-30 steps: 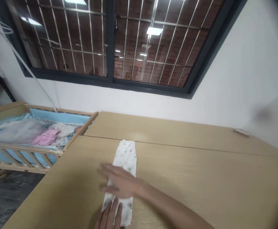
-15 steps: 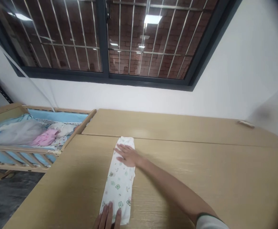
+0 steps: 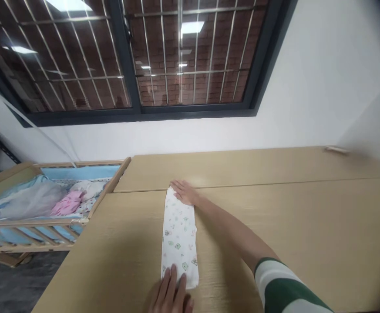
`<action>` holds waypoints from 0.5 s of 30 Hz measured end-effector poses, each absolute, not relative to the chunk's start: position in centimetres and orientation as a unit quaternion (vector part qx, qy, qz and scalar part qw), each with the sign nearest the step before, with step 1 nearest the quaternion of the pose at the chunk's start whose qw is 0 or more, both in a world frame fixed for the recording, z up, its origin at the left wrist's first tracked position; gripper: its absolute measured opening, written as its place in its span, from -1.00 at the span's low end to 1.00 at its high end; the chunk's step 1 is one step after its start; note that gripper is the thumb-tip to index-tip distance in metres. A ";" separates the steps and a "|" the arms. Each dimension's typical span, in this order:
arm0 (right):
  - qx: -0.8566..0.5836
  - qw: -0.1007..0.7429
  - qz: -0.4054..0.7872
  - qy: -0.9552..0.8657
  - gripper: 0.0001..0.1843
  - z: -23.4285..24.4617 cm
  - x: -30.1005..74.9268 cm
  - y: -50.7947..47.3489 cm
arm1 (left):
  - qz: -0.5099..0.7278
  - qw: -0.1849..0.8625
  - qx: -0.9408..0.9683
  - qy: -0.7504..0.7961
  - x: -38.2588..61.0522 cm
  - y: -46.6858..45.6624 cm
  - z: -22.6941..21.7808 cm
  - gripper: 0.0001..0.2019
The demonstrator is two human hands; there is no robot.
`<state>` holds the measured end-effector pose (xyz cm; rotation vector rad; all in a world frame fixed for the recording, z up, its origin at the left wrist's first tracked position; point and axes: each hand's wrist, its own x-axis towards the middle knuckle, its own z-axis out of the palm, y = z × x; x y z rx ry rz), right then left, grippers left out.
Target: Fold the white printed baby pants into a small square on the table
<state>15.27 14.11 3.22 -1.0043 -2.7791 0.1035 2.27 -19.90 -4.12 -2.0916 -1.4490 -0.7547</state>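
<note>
A white cloth (image 3: 179, 237) with small green and brown prints lies folded into a long, narrow strip on the wooden table (image 3: 274, 234). Its long side runs away from me, and its right edge is slightly uneven. My right hand (image 3: 184, 192) rests palm down on the cloth's far end, fingers stretched toward its top left corner. At the near end, my left hand (image 3: 170, 293) lies with its fingers apart, the tips touching the cloth's lower edge. Neither hand is closed round the cloth.
A wooden crib (image 3: 35, 224) with blue lining stands at the left, holding pink clothing (image 3: 68, 203) and other bedding. A seam crosses the tabletop near the back. Behind it are a white wall (image 3: 163, 137) and a barred window (image 3: 190, 56). A small pale object (image 3: 336, 150) lies at the back right.
My right hand has slid from the upper part of the cloth to its far edge. My left hand stays at the near end. The camera view has turned slightly.
</note>
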 end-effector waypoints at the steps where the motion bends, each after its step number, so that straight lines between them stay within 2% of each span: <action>1: -0.351 0.105 0.018 -0.930 -0.38 3.8 15.5 13.3 | -0.273 0.227 -0.773 -0.525 2.3 -19.5 -3.5 -0.68; 4: -0.385 0.160 0.013 -0.909 -0.39 5.3 16.4 8.6 | -0.257 0.168 -0.807 -0.505 1.6 -18.9 -1.4 -0.68; 6: -0.402 0.186 0.067 -0.894 -0.51 6.3 17.4 3.7 | -0.250 0.132 -0.820 -0.498 0.7 -18.9 -0.2 -0.73; 8: -0.364 0.175 0.165 -0.900 -0.63 7.2 18.8 -1.8 | -0.250 0.111 -0.826 -0.492 -0.1 -19.4 0.5 -0.78; 11: -0.278 0.135 0.254 -0.916 -0.65 7.9 21.4 -9.6 | -0.266 0.115 -0.841 -0.457 -0.8 -20.4 1.1 -0.72; 13: -0.259 0.124 0.263 -0.921 -0.56 7.4 23.1 -13.7 | -0.279 0.132 -0.853 -0.421 -1.1 -21.1 1.1 -0.68; 15: -0.260 0.136 0.235 -0.927 -0.45 5.9 24.4 -16.6 | -0.284 0.134 -0.863 -0.396 -1.3 -21.7 0.9 -0.72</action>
